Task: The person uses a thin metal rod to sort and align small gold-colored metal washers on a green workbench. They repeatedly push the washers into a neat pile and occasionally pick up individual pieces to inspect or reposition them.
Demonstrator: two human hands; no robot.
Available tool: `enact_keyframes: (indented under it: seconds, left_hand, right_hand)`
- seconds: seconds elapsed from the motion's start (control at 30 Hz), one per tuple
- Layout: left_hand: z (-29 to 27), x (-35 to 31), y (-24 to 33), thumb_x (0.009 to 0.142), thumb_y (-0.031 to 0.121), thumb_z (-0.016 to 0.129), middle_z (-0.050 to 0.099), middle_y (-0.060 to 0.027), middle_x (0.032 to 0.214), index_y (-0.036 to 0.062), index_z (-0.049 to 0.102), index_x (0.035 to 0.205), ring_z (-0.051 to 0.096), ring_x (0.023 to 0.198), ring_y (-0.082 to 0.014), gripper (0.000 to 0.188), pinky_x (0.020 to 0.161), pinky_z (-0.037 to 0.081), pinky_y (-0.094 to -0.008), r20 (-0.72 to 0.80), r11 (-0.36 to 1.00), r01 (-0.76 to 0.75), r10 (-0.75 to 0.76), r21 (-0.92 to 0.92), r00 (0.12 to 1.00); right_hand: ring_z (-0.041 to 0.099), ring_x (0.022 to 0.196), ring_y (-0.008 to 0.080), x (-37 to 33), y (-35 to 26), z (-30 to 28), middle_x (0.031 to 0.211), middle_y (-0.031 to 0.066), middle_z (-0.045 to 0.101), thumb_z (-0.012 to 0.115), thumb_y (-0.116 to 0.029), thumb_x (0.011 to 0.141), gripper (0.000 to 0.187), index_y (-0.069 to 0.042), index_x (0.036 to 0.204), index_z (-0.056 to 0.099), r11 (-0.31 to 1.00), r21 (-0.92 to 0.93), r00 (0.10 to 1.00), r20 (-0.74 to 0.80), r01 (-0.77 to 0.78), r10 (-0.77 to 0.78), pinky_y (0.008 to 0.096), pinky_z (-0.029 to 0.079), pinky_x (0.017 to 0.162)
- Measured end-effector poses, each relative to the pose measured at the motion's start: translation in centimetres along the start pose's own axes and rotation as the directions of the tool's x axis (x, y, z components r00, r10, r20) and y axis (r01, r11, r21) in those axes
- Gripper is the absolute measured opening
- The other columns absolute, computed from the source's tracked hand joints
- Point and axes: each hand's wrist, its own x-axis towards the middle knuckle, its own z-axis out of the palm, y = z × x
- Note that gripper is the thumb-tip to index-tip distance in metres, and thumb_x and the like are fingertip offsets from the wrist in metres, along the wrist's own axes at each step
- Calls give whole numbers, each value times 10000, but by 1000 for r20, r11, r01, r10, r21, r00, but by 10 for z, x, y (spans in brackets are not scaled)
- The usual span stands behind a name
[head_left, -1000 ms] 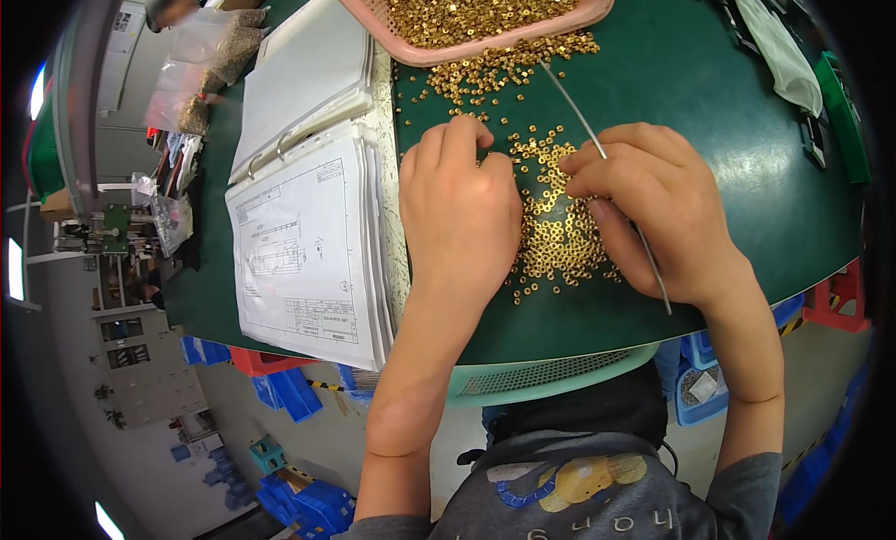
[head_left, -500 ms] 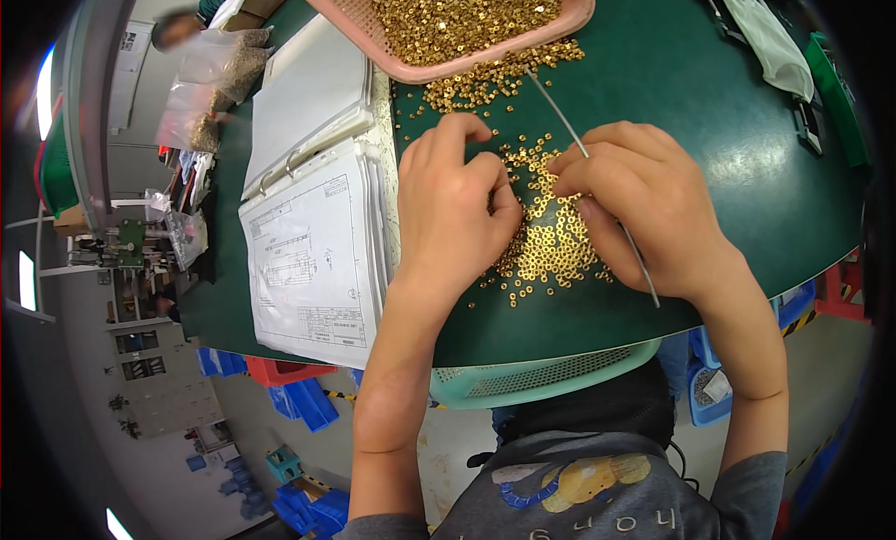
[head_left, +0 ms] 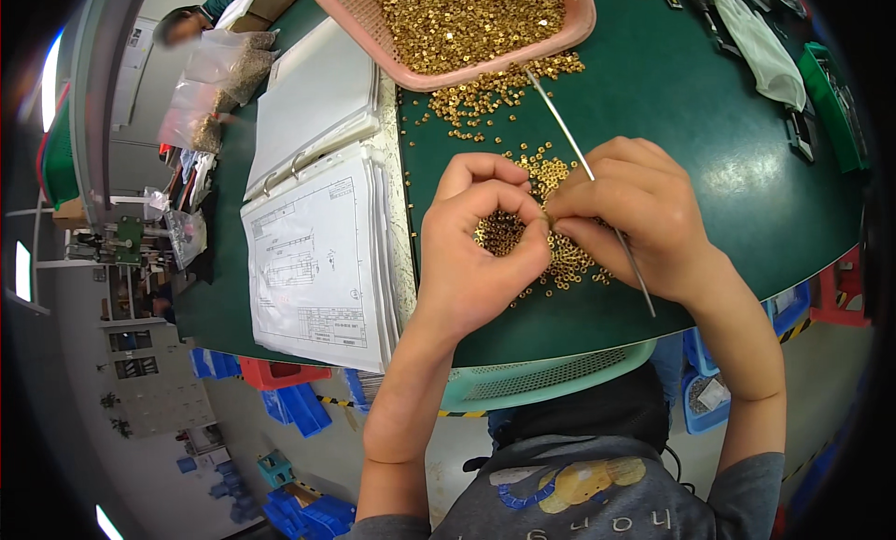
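My left hand [head_left: 450, 260] is closed in a pinch, thumb and forefinger together on a small brass nut [head_left: 544, 220]. Against it lie the fingertips of my right hand [head_left: 649, 209], which grips a thin metal rod [head_left: 561, 122]. The rod slants across that hand, its far tip near the pink basket and its near end past my palm. Beneath both hands spreads a pile of small brass nuts [head_left: 564, 277], partly hidden by my fingers. The exact contact between nut and fingertips is too small to make out.
A pink basket [head_left: 439, 79] full of brass nuts stands at the far side, with loose nuts [head_left: 471, 101] before it. An open ring binder [head_left: 308, 260] lies left on the green table [head_left: 747, 223]. Far right are a white glove [head_left: 761, 45] and a green bin [head_left: 831, 101].
My left hand has moved right and nearer, from over the pile's left side to meet my right fingertips. The right hand keeps hold of the rod, shifting slightly.
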Motion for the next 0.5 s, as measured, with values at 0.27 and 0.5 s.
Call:
enact_keyframes:
  seconds: [0.27,0.5]
  left_hand:
    - [-29,-9,9,706,-21,660,558,-108,1078,17,632,782,576,979,-206,89,881,453,-325,-92,985,-80,95,156,991]
    - [-178,-123,9,762,-62,576,567,-142,1132,-8,591,815,565,1047,-224,78,938,463,-347,-554,791,213,184,574,812]
  right_hand:
    - [595,701,233,6,-1,0,723,39,633,741,-27,693,174,-81,828,646,997,4,997,-13,-78,78,344,437,616]
    - [587,714,245,7,8,-19,726,46,615,698,-17,710,124,-73,799,632,939,-333,990,74,-92,123,363,448,643]
